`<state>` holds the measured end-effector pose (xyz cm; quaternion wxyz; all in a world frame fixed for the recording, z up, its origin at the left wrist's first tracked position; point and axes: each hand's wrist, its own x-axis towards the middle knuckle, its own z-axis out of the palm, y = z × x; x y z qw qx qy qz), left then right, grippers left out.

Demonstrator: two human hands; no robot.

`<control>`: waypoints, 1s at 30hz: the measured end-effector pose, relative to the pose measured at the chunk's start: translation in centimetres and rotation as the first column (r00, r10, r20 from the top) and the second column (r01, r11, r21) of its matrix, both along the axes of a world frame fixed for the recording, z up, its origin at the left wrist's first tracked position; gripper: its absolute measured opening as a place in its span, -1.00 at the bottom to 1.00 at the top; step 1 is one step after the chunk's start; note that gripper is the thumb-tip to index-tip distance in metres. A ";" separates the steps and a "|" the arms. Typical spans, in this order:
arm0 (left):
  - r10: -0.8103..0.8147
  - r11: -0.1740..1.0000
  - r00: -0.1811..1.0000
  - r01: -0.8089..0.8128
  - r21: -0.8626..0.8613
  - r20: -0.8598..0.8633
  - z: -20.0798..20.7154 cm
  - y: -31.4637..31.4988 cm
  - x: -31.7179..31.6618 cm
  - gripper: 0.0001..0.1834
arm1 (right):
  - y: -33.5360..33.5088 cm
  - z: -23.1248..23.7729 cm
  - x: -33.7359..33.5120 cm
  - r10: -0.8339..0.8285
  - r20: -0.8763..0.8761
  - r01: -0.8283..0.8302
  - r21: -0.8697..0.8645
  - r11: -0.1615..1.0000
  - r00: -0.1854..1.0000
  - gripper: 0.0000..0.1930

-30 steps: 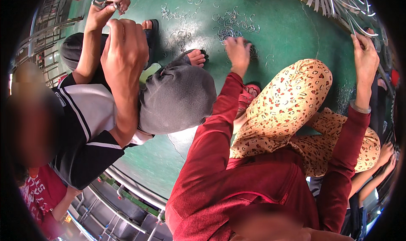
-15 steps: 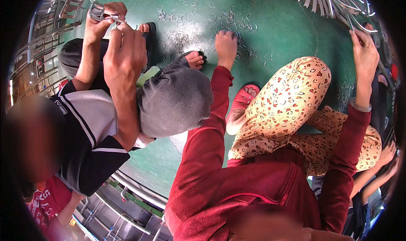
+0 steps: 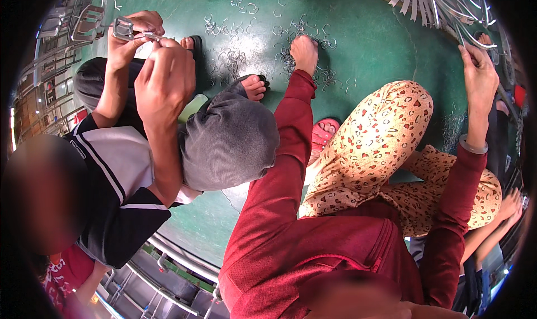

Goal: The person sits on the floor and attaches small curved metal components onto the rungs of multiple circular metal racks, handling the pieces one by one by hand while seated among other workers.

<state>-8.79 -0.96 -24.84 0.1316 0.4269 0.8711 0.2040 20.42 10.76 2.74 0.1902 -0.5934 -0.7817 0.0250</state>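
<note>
My left hand reaches down into a loose pile of small silver C-shaped metal hooks on the green floor. Its fingers are curled together, and what they hold, if anything, is hidden. Far to the right, my right hand is raised with thumb and forefinger pinched on the lower end of a thin pale strip. That strip hangs among several curved pale strips beside a flat, fan-like toothed piece at the upper right.
At the left, a co-worker's hands hold a grey metal frame-like piece. Their grey-clad knee is close to my left arm. More hooks lie scattered on the floor. Metal racks stand behind.
My left hand has shifted slightly right and farther into the hooks, its fingers now more curled. My right hand keeps its pinch, a little lower. The view has moved slightly.
</note>
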 end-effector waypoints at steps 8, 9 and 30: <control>0.066 0.995 0.998 -0.065 -0.077 0.018 1.4 -1.6 -1.4 -0.86 | 0.5 -0.5 1.0 0.062 -0.028 -0.062 0.010 0.998 0.998 -0.78; 0.076 0.994 0.997 -0.075 -0.084 0.006 1.5 -1.7 -1.5 -0.87 | 0.4 -0.5 0.8 0.050 -0.027 -0.050 0.006 0.999 0.998 -0.78; 0.105 0.975 0.994 -0.110 -0.194 -0.040 2.4 -2.8 -3.0 -0.79 | 0.1 -0.3 0.5 0.046 -0.038 -0.046 0.024 0.999 0.998 -0.78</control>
